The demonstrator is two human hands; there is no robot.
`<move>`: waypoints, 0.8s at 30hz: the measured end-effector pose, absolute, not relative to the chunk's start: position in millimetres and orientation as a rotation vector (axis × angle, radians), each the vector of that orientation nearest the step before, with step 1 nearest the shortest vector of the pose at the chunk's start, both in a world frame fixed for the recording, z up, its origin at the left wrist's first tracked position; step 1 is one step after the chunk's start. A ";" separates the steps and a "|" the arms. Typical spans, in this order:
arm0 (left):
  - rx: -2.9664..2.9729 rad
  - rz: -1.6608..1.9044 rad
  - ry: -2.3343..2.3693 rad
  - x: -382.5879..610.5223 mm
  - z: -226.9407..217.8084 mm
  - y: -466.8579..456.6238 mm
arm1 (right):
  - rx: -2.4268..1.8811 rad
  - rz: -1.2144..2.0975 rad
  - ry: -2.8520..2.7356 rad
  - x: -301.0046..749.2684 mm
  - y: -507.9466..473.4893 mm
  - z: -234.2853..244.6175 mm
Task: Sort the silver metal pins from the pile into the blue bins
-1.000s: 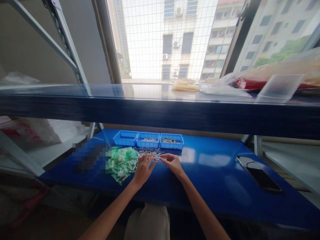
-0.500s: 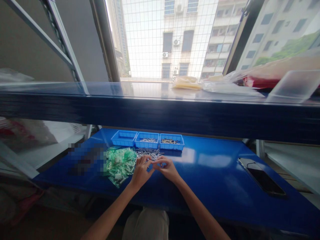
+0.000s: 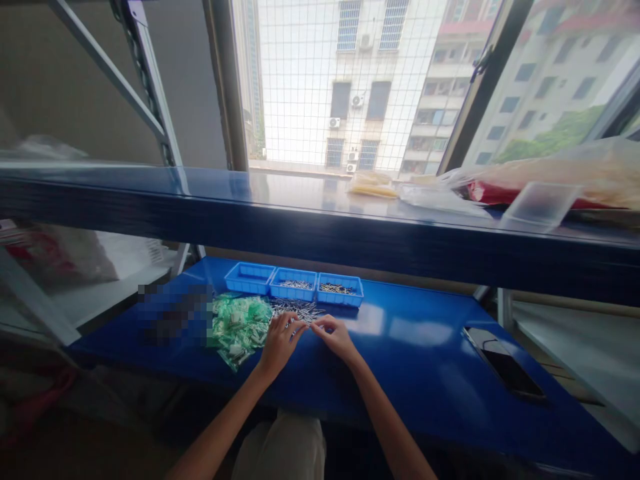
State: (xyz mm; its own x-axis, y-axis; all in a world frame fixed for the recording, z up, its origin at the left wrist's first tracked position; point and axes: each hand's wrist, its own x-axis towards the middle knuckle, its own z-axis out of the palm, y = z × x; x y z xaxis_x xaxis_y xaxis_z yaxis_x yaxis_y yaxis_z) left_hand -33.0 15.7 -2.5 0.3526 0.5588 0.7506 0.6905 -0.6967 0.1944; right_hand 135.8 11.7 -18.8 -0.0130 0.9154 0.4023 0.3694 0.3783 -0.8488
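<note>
l hand [image 3: 280, 339] + r hand [image 3: 336, 335] fingertips nearly meet, can't tell if pinching anything; metal pins [image 3: 296, 309] piled just beyond. prob fingertip-handling step; next move needs fine grip.

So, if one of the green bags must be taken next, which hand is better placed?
Probably the left hand: it is close beside the green bags, while the right hand is farther off, with the left between.

A phone [image 3: 505, 364] lies at right; the upper shelf [image 3: 300, 223] bears what seems a clear box [image 3: 543, 205].
</note>
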 end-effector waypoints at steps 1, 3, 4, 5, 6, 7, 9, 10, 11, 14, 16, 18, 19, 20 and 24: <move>-2.452 -1.267 -1.138 -32.8 -2.4 16.0 | -1.181 0.652 -1.623 135.7 11.1 -19.6; -2.460 -1.262 -1.123 -32.2 -2.9 16.3 | -1.212 0.635 -1.696 134.8 8.7 -21.3; -2.471 -1.251 -1.105 -31.8 -3.5 16.3 | -1.238 0.617 -1.728 134.1 7.2 -22.0; -2.483 -1.235 -1.087 -31.4 -4.2 16.2 | -1.264 0.595 -1.754 133.3 5.6 -22.5; -2.494 -1.218 -1.069 -31.0 -5.0 16.1 | -1.285 0.574 -1.774 132.5 4.1 -22.7; -2.504 -1.202 -1.057 -30.7 -5.6 16.0 | -1.297 0.558 -1.784 131.8 2.8 -22.4; -2.514 -1.191 -1.064 -30.5 -6.5 15.9 | -1.285 0.563 -1.769 131.0 0.8 -20.5; -2.513 -1.201 -1.084 -30.6 -6.7 15.9 | -1.261 0.588 -1.744 131.0 0.3 -19.1; -2.513 -1.217 -1.106 -30.9 -6.6 16.0 | -1.228 0.628 -1.713 131.3 0.0 -17.5; -2.520 -1.266 -1.155 -32.4 -5.5 16.2 | -1.127 0.776 -1.629 133.5 0.6 -13.9; -2.528 -1.279 -1.161 -33.3 -4.8 16.3 | -1.082 0.845 -1.594 135.2 1.9 -13.8; -2.532 -1.284 -1.157 -33.6 -4.5 16.1 | -1.060 0.882 -1.559 136.7 3.6 -15.1; -2.533 -1.290 -1.156 -33.6 -4.6 16.0 | -1.056 0.893 -1.538 137.3 4.4 -15.9; -2.534 -1.296 -1.156 -33.4 -4.7 15.9 | -1.057 0.902 -1.512 137.9 5.3 -16.7; -2.552 -1.311 -1.179 -31.8 -5.9 16.0 | -1.056 0.951 -1.405 139.9 8.0 -18.2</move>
